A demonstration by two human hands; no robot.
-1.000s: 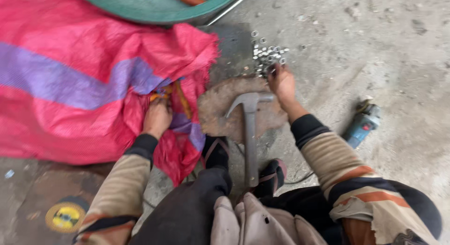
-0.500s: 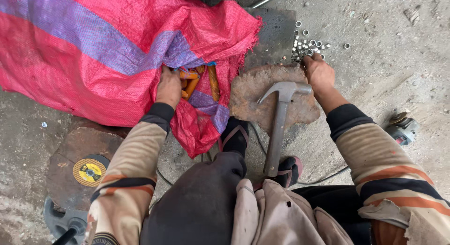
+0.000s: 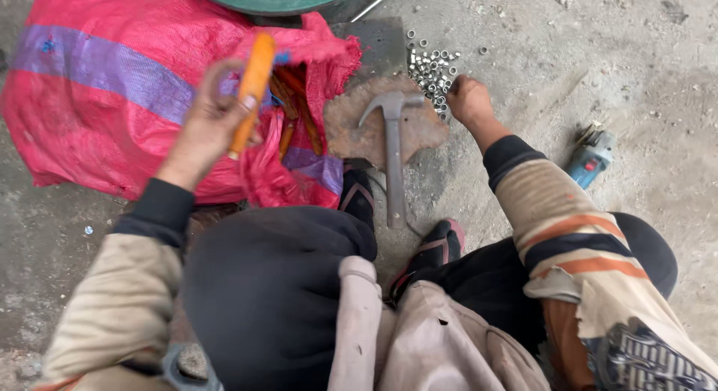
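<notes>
My left hand (image 3: 206, 125) is raised over the red sack (image 3: 112, 99), fingers wrapped round an orange rod (image 3: 253, 88). The rod stands nearly upright in my grip, its long axis running from my palm up and slightly right, the top end free above my fingers. More orange rods (image 3: 299, 114) lie in the sack's open mouth, just right of and below that hand, pointing roughly the same way, so the left hand is the nearer one to them by far.

My right hand (image 3: 470, 101) is down on the floor (image 3: 598, 54) at the edge of a heap of small metal nuts (image 3: 432, 66). Its fingers are curled and pinched in among the nuts; I cannot tell whether it has one between the fingertips. The heap lies just ahead and left of that hand, touching it.

Between my two hands a rusty plate (image 3: 359, 129) lies flat, and a hammer (image 3: 393, 144) rests across it, head away from me, handle running straight back toward my feet (image 3: 441, 241). The plate sits nearer my right hand than my left; the rod would have to travel right and down to reach it. A blue grinder (image 3: 591, 155) lies well off to the right
</notes>
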